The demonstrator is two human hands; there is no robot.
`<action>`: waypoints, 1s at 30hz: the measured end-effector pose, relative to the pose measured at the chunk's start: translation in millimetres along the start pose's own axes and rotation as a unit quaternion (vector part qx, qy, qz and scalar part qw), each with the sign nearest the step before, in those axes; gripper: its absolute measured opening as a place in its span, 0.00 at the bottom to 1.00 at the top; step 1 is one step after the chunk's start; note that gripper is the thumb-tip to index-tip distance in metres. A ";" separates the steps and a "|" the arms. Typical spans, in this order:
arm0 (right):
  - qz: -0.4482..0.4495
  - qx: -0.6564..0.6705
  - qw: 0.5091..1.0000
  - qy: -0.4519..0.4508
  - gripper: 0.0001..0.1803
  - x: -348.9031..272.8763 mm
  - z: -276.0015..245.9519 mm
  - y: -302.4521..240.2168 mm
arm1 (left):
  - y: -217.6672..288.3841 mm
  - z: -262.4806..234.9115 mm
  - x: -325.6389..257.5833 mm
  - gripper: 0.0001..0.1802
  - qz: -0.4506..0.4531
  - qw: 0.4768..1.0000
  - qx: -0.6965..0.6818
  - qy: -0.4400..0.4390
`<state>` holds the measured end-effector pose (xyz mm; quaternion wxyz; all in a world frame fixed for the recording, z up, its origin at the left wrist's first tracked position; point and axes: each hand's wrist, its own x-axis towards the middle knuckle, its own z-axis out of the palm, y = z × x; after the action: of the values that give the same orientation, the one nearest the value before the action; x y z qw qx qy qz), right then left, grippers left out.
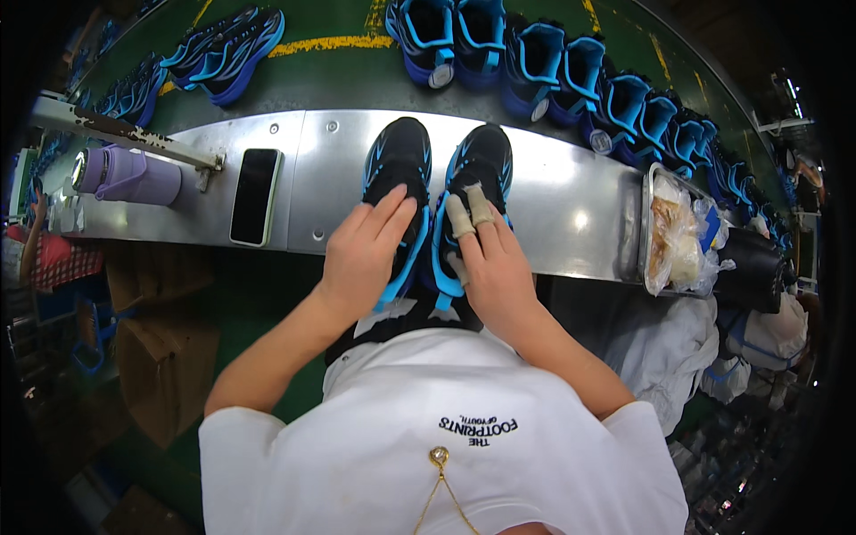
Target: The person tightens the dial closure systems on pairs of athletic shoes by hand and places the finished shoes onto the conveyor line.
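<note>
Your left hand (364, 254) lay flat on the left shoe (398, 192), right hand (489, 259), fingers taped, on the right shoe (480, 192); pair seemingly being pressed or checked; lifting next needed closing grips.

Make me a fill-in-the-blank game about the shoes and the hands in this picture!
1. Each hand rests on a black and ____ shoe.
2. Two fingers of the right hand are wrapped in ____.
3. The phone lies to the ____ of the left shoe.
4. The bottle lying on the steel bench is ____.

Missing words: blue; tape; left; purple
</note>
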<state>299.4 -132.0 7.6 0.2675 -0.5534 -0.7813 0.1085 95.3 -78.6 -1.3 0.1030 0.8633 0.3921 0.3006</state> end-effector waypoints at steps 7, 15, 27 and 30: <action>0.004 0.076 0.996 -0.034 0.29 4.6 -18.0 10.0 | 5.0 -15.0 6.0 0.23 0.020 0.994 0.060 -0.092; 0.032 0.044 0.998 0.005 0.19 13.8 -4.5 -1.9 | -8.5 -9.1 24.2 0.14 -0.004 0.992 -0.032 -0.123; -0.050 0.102 0.993 -0.042 0.17 19.4 -29.8 32.1 | -7.2 -13.1 24.1 0.24 -0.090 0.976 -0.176 -0.096; 0.024 0.106 0.994 -0.001 0.18 12.8 -21.2 35.0 | -3.1 -21.2 28.7 0.25 -0.155 0.949 -0.237 -0.136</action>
<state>335.9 -110.2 12.8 0.3208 -0.5408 -0.7521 0.1976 95.4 -56.6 26.9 0.4026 0.7752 0.4206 0.2452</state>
